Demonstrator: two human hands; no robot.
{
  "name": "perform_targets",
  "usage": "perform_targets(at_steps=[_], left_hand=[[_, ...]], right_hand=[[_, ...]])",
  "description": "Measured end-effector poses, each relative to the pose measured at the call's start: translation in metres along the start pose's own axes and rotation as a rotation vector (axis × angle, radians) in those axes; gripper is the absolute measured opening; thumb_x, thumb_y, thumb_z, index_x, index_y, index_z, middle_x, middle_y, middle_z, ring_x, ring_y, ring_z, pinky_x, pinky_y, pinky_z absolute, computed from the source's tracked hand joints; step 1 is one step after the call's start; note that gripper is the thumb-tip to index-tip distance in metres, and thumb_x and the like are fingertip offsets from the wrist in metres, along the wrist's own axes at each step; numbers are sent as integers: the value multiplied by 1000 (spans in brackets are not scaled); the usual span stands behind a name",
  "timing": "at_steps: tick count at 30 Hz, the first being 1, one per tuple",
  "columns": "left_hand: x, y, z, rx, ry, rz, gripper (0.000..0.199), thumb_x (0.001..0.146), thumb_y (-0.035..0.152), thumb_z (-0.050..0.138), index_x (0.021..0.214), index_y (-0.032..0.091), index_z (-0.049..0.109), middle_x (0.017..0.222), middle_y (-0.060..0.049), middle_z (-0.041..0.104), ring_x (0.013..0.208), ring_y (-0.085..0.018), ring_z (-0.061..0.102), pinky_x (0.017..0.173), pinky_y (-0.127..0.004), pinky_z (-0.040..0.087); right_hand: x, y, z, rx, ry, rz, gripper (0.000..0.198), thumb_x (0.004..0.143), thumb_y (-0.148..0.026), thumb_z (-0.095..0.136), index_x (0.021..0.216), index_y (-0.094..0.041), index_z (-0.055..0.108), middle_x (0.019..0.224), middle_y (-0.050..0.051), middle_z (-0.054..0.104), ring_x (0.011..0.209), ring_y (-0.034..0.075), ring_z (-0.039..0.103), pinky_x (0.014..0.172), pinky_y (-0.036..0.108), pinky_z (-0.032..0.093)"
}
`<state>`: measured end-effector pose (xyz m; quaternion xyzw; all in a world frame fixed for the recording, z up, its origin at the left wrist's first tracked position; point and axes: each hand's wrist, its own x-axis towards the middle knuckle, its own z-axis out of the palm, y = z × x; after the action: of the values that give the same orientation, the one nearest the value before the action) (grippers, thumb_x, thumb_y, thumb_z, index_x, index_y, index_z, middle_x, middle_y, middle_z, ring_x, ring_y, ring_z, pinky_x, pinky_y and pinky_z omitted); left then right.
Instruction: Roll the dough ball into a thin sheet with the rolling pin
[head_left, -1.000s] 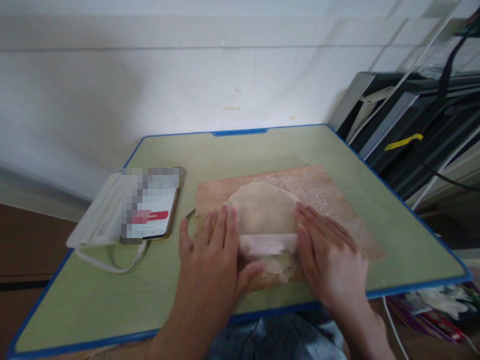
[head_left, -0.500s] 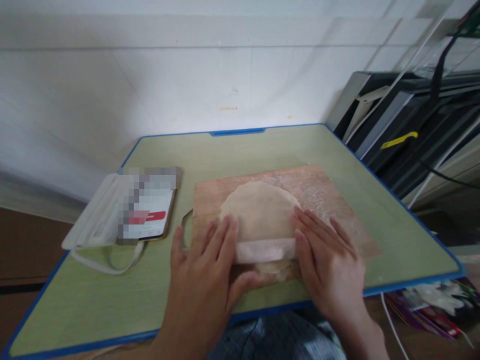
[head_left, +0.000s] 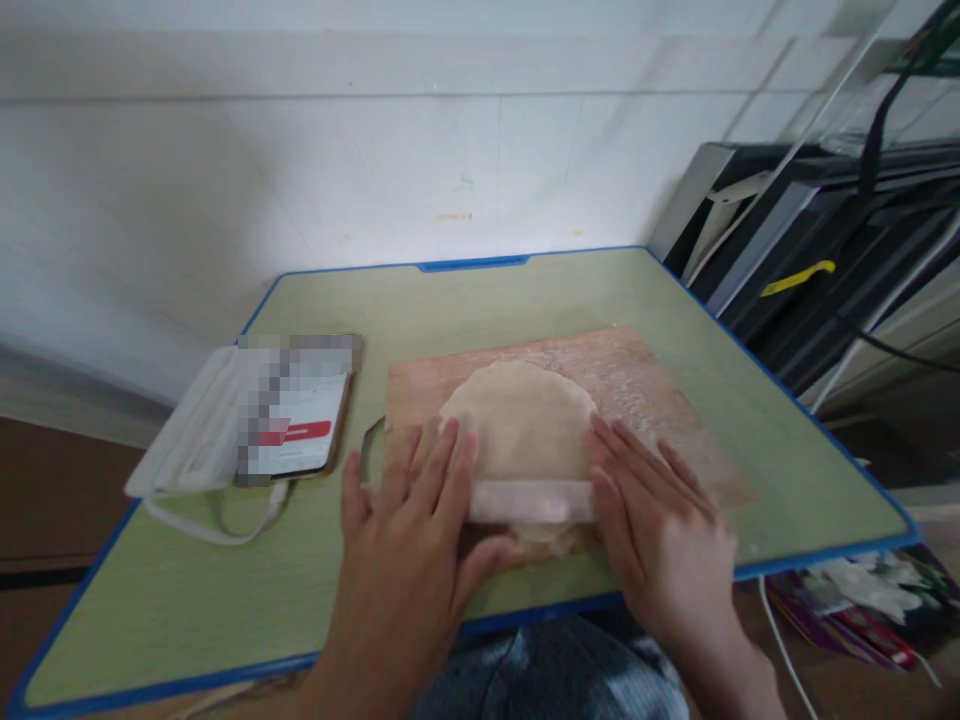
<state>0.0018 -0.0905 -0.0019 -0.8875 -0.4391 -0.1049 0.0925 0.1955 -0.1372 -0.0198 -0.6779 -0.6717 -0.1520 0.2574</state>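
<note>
While flour (head_left: 637, 400) dusts the wooden board (head_left: 418, 381), dough (head_left: 531, 425) lies flat.

Flattened pale dough (head_left: 529, 420), white rolling pin (head_left: 532, 501) across it

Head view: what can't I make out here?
All in the head view:
Rolling pin: parts covered by the left hand and right hand.
Dough: strip hidden beneath the rolling pin.
Phone: part of its screen, masked by pixelation.
Right forearm: cut off by bottom edge.
</note>
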Motion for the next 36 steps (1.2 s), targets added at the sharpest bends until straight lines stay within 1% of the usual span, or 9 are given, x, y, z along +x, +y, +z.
perform_targets(at_steps=[4, 7, 11, 15, 19, 24, 27, 33, 36], left_hand=[[25, 5, -2, 5, -79, -115, 56, 92, 47, 32, 135, 13, 41, 138, -13, 46, 125, -34, 42, 103, -58, 24], [-2, 5, -3, -4, -18, -46, 65, 92, 56, 21, 136, 12, 39, 139, -11, 45, 125, -34, 42, 104, -57, 20], [-39, 3, -3, -11, 12, 145, 76, 86, 67, 24, 138, 14, 37, 140, -10, 43, 126, -34, 40, 109, -54, 8], [-8, 1, -2, 12, -36, -2, 65, 90, 58, 26, 138, 16, 37, 138, -12, 47, 124, -36, 43, 102, -61, 21], [27, 0, -1, 50, -97, -105, 63, 88, 51, 41, 138, 11, 38, 139, -15, 44, 127, -37, 40, 99, -56, 33], [-15, 3, -2, 74, -14, 33, 75, 87, 65, 20, 141, 14, 33, 141, -16, 41, 125, -39, 40, 97, -62, 29], [-31, 2, -3, 82, -6, 90, 76, 86, 68, 19, 141, 17, 32, 142, -16, 39, 125, -40, 40, 98, -64, 25], [10, -1, -2, 78, -57, -55, 66, 91, 59, 22, 138, 15, 38, 141, -16, 42, 127, -38, 39, 98, -62, 30], [10, 1, -2, 78, -42, -64, 64, 91, 57, 26, 136, 15, 41, 140, -17, 42, 127, -39, 38, 95, -65, 32]], right_hand=[[24, -1, 7, -26, -28, 66, 37, 92, -21, 34, 113, -8, 62, 118, 11, 63, 113, 22, 57, 99, 42, 40], [3, -1, -1, -14, -57, 11, 35, 92, -19, 35, 113, -9, 61, 117, 9, 64, 116, 22, 54, 104, 44, 33], [-26, 0, -11, -10, -62, -94, 35, 90, -19, 39, 120, -9, 56, 127, 8, 57, 126, 21, 43, 107, 43, 26], [1, -2, 1, -36, -49, -16, 35, 92, -19, 35, 116, -12, 59, 126, 7, 59, 123, 24, 47, 105, 49, 29], [28, -4, 7, -75, -79, -8, 37, 93, -21, 33, 114, -10, 61, 123, 10, 60, 118, 23, 52, 102, 48, 35], [-5, -2, -13, -54, -109, -148, 36, 91, -20, 37, 119, -7, 57, 122, 11, 60, 117, 24, 53, 90, 42, 47], [-15, 0, -18, -55, -110, -209, 37, 90, -19, 38, 122, -6, 54, 124, 11, 58, 118, 24, 52, 87, 42, 48], [13, 0, -2, -53, -90, -88, 37, 93, -22, 34, 118, -10, 58, 126, 10, 58, 118, 23, 53, 95, 44, 43], [9, -1, -3, -47, -87, -90, 36, 93, -21, 35, 119, -12, 58, 127, 9, 57, 120, 23, 51, 96, 45, 41]])
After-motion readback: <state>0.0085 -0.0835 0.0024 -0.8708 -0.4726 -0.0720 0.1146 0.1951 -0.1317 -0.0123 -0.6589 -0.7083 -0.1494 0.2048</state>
